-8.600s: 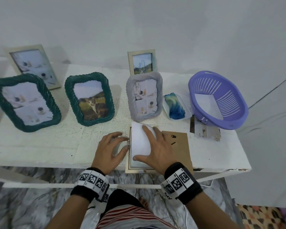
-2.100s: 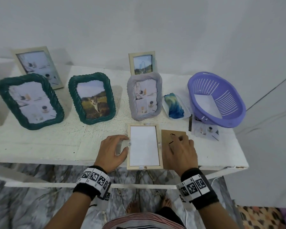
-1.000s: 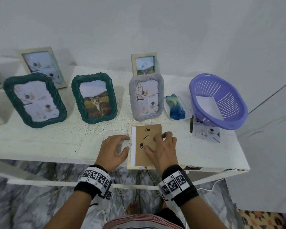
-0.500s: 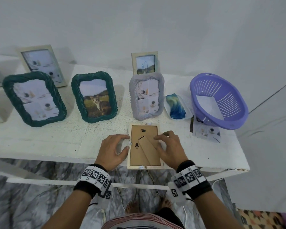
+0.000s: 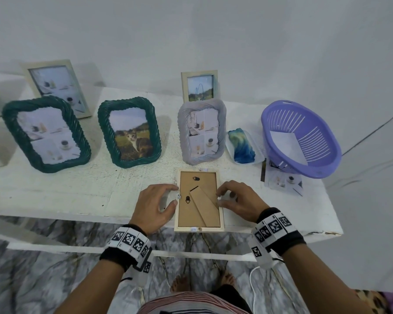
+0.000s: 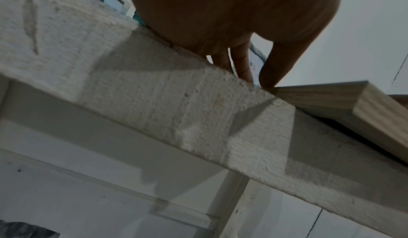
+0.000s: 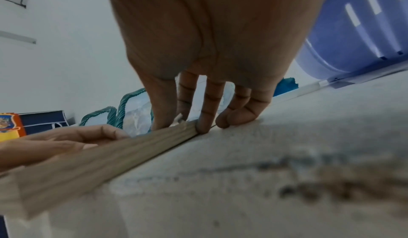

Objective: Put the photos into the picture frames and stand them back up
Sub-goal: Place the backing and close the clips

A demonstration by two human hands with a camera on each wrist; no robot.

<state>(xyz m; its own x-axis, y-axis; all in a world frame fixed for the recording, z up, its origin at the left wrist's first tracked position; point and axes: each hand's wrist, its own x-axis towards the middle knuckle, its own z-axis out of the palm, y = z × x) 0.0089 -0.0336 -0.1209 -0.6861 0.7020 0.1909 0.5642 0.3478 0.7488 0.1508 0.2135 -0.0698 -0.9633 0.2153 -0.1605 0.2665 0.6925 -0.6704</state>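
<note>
A wooden frame (image 5: 199, 200) is laid face down at the near edge of the worktop (image 5: 77, 189), its brown backing board (image 5: 192, 208) uppermost with the stand leg lying flat on it; the photo inside cannot be seen. The frame is braced from both sides, presumably so that the board can be pressed home and its small tabs turned without the frame sliding. The left hand (image 5: 153, 206) is rested on the worktop just left of the frame, its fingers (image 6: 273, 63) loosely curved and touching the frame's left edge, nothing being clasped. The right hand (image 5: 238, 201) is set against the frame's right edge, fingers (image 7: 206, 105) bent down onto the rim and pressing rather than gripping. Beyond the frame, filled frames stand upright, the grey one (image 5: 201, 130) nearest. To the right of the frame a purple basket (image 5: 327, 155) is tilted on the worktop, a white sheet, perhaps a photo's blank side, lying in it, and a loose photo (image 5: 284, 181) is partly tucked beneath it. The frame is judged nearly ready to be stood up.
</note>
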